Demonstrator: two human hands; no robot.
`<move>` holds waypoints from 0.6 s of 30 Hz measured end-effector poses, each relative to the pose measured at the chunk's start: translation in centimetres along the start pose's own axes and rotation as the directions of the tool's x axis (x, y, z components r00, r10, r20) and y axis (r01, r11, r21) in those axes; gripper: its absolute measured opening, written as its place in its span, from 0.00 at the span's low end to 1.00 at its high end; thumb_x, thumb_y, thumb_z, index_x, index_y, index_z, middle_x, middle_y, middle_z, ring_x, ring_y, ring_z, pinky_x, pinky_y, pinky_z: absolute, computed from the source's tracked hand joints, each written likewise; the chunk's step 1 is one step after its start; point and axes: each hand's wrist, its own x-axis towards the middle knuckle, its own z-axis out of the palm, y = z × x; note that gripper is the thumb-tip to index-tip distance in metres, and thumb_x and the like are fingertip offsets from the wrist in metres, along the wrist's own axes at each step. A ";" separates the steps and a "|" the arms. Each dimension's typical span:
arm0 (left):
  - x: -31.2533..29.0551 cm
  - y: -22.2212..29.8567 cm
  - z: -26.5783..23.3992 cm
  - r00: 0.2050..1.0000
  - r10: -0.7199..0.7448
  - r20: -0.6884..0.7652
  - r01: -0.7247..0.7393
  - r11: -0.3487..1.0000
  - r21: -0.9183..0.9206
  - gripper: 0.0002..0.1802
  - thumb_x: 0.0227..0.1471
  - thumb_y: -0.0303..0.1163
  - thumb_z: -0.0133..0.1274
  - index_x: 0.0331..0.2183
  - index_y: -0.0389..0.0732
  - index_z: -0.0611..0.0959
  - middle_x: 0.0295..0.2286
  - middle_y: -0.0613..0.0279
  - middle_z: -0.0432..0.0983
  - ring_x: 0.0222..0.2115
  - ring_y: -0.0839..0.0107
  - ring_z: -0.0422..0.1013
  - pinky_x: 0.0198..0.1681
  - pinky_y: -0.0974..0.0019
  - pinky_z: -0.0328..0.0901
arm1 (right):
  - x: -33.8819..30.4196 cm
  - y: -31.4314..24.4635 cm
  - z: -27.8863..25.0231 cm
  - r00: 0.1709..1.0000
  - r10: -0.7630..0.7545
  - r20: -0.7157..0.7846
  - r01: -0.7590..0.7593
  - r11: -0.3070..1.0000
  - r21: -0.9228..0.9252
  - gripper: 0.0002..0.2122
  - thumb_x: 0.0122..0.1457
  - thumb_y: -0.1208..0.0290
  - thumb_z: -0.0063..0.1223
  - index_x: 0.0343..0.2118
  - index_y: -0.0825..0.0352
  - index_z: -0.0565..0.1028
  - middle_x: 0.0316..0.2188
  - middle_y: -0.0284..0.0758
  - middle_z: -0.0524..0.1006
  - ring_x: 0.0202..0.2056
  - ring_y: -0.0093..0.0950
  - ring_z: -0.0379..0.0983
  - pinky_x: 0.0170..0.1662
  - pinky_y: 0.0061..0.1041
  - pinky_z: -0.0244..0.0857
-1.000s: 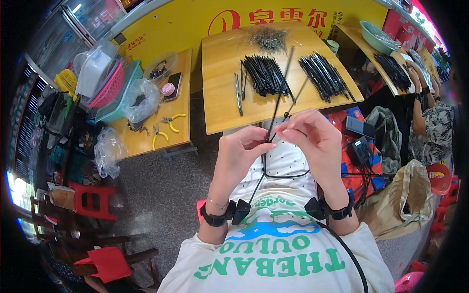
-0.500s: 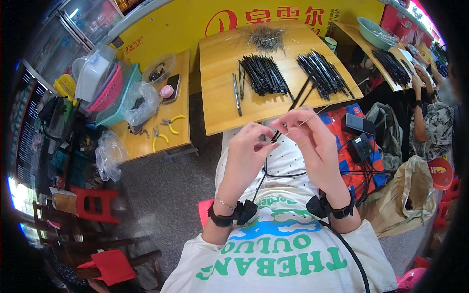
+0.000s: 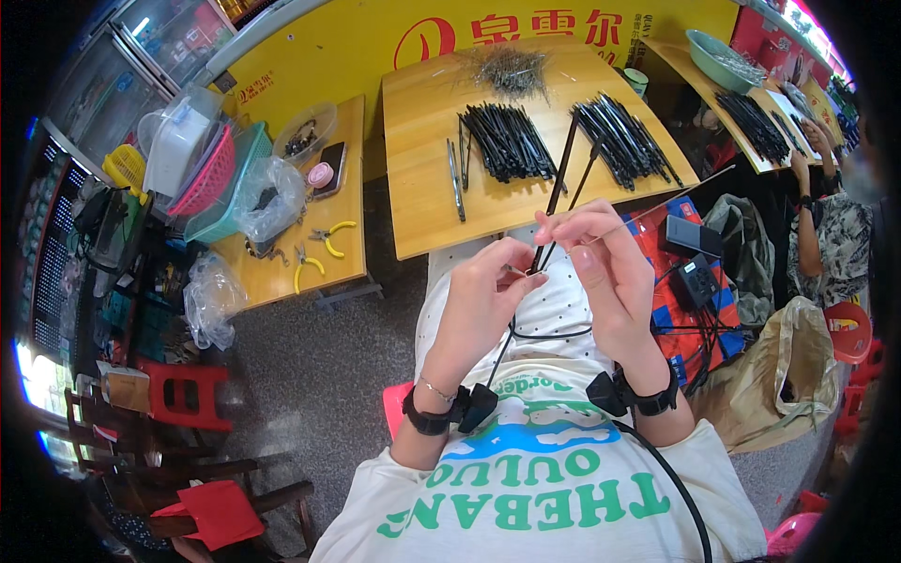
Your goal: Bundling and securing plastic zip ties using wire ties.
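Between thumb and fingers my left hand (image 3: 486, 293) pinches thin black rods (image 3: 561, 174), whose far ends point up toward the table and stand apart. Close beside it, my right hand (image 3: 608, 272) has its thumb and fingers closed on a thin metal wire (image 3: 693, 188) that runs out past the knuckles to the upper right. Where wire and rods meet is partly hidden by my fingers. Beyond my hands, two bundles of similar black rods, a left one (image 3: 509, 141) and a right one (image 3: 627, 141), lie on the wooden table (image 3: 422, 202).
A heap of fine wires (image 3: 511, 72) lies at the table's far side. To the left, a side table (image 3: 258, 277) holds yellow-handled pliers (image 3: 328, 241), a phone (image 3: 330, 169) and baskets (image 3: 206, 174). At the right, a co-worker's hands (image 3: 812, 141) handle rods. Cables hang over my lap.
The rods in my left hand have swung more upright, and their ends have spread apart. My right hand has shifted slightly, and its wire slants lower. The co-worker's hands have moved.
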 end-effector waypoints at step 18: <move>0.0 -1.4 -2.3 1.000 -0.005 0.002 0.005 0.925 -0.380 0.11 0.41 0.13 0.59 0.30 0.31 0.78 0.28 0.57 0.78 0.32 0.73 0.76 0.38 0.71 0.72 | 0.8 -0.1 -1.0 0.923 0.355 -0.150 -0.332 0.930 0.158 0.09 0.60 0.80 0.44 0.43 0.76 0.68 0.34 0.35 0.71 0.34 0.23 0.72 0.42 0.20 0.66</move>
